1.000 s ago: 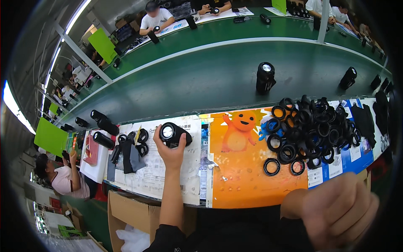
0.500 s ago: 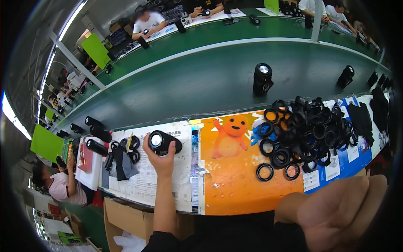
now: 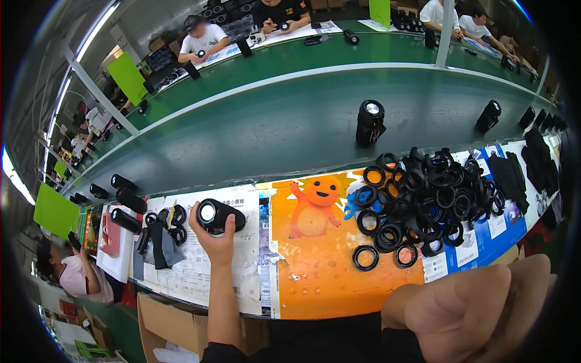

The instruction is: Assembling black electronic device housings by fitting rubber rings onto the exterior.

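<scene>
Worktable (image 3: 339, 290) over carton (image 3: 172, 323) (white plastic (image 3: 174, 354) inside); left hand (image 3: 213, 242) grips black cylinder (image 3: 225, 215); right hand (image 3: 472, 308), state unclear.

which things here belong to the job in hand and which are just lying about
Likely part of the job:
black cylinder, held in the left hand
black rings, in a loose pile

Probably just lying about:
orange sheet, partly under the rings
cardboard box, low on the left

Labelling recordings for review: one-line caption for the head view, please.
Left hand holding a silver-ended black cylinder; right hand curled in the foreground, with black rings heaped beyond.
</scene>
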A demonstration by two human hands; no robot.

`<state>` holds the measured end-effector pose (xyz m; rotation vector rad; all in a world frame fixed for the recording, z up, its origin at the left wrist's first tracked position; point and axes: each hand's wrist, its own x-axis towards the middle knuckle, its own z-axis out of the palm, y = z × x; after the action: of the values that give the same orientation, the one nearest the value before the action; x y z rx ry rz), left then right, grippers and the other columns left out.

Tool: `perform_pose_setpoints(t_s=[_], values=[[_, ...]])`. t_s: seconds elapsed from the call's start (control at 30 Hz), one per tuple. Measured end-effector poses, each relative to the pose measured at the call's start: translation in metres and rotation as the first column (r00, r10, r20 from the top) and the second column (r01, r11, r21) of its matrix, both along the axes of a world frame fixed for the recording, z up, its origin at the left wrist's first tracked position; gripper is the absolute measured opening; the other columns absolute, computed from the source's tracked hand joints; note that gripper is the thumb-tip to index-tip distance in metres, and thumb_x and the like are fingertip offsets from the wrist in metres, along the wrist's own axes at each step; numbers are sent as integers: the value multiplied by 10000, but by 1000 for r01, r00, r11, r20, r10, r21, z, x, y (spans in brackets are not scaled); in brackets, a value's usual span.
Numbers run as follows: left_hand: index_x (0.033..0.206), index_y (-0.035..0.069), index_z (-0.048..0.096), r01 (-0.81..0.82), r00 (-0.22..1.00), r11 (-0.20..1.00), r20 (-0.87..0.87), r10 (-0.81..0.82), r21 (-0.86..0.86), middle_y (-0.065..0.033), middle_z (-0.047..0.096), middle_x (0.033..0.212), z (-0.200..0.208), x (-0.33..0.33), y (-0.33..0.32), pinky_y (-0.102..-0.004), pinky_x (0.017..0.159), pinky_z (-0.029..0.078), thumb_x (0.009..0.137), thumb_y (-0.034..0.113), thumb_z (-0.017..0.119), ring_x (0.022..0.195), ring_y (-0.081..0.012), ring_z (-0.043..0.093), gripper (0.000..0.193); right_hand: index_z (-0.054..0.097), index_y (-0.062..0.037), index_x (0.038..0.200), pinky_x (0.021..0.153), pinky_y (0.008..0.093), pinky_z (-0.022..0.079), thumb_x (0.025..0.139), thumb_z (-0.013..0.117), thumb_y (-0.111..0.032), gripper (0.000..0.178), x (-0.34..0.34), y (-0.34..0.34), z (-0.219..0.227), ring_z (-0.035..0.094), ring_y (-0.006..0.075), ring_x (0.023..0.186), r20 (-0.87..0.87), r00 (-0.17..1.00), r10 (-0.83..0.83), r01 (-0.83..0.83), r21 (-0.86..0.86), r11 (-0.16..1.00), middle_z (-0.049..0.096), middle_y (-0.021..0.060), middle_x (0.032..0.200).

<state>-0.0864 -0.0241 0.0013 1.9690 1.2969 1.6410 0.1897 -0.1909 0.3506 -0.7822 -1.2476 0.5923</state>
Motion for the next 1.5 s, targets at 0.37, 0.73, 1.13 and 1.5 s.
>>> perform_pose_setpoints(t_s=[0.37,0.73,1.13,1.5], values=[[1610,4,428,-11,1000,1000,-10,11,-22,-196,491,1592,-2,-7,-1,-467,1299,353,895,196,937,1499,-362,486,899,694,-52,1077,629,346,512,1034,707,-72,49,-16,37,34,626,189,727,-32,999,6,-11,-179,984,609,35,899],[1602,-4,442,-17,1000,1000,-18,17,7,-190,506,1576,-2,-8,0,-465,1289,364,891,208,945,1489,-357,498,896,694,-49,1078,641,349,516,1034,705,-73,51,-32,64,65,628,191,733,-75,997,4,-30,-338,941,612,35,899],[1599,-5,442,-17,1000,1000,-23,17,7,-188,506,1568,-1,-8,1,-462,1287,367,901,206,934,1478,-356,503,880,694,-46,1078,654,353,520,1035,704,-75,53,-31,62,78,631,192,739,-123,992,-3,-60,-507,860,615,35,899],[1602,2,440,-32,998,999,-59,33,16,-193,513,1571,1,-5,0,-460,1284,374,892,189,938,1484,-360,504,888,695,-44,1079,667,356,524,1035,702,-76,55,-28,60,91,634,193,745,-146,989,-15,-83,-640,764,618,35,899]])
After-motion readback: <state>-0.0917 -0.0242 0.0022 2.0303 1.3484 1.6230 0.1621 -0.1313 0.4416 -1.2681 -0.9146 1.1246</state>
